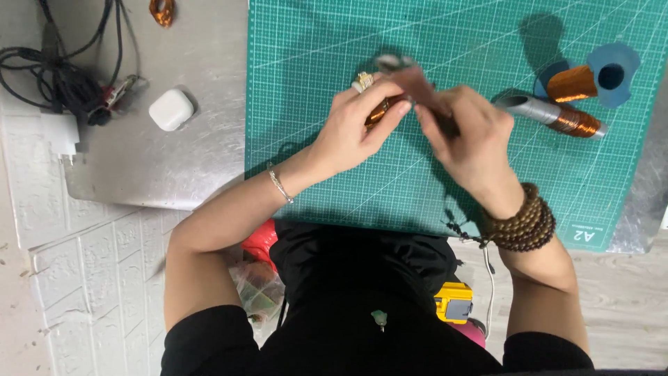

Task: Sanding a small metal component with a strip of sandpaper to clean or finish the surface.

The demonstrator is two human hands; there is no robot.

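Observation:
Both my hands meet over the green cutting mat (313, 181). My left hand (358, 125) pinches a small part wound with copper wire (379, 111), with a pale metal end showing at its fingertips. My right hand (466, 136) grips the other side of the same part; its fingers are blurred and cover what they hold. A thin bracelet sits on my left wrist and dark wooden beads on my right wrist.
A blue spool of copper wire (581, 80) and a grey tube wound with copper wire (557, 117) lie on the mat's right. On the metal table (139, 167) are a white case (170, 109), black cables (62, 76) and a copper coil (162, 11).

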